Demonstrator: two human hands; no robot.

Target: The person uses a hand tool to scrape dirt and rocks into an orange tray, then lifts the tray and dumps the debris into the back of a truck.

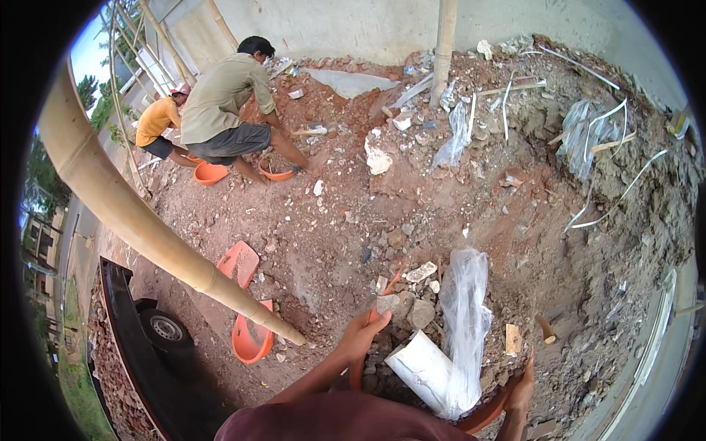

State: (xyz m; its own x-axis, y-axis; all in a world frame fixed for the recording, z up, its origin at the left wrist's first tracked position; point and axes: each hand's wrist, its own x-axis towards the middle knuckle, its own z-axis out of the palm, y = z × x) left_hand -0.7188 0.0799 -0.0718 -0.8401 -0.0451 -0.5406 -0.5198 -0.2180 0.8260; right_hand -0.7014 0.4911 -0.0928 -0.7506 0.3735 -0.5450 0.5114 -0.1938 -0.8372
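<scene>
An orange basin (488, 416) sits close in front of my body, full of rubble. My left hand (362, 332) grips its left rim, thumb showing on top. On the opposite side my right hand (521, 391) holds the rim, its fingers partly hidden. Grey stones (421, 314) fill the far part of the basin. A white pipe piece (425, 371) leans across the load, and crumpled clear plastic sheeting (466, 309) lies over its right end, reaching past the far rim. My torso covers the basin's near edge.
Left of me are two orange basins, one (252, 341) near a slanting bamboo pole (184, 257). A truck bed (140, 353) edges the lower left. Two people (224, 110) bend over orange basins farther off. Plastic strips and a bamboo stub (545, 329) lie in the soil.
</scene>
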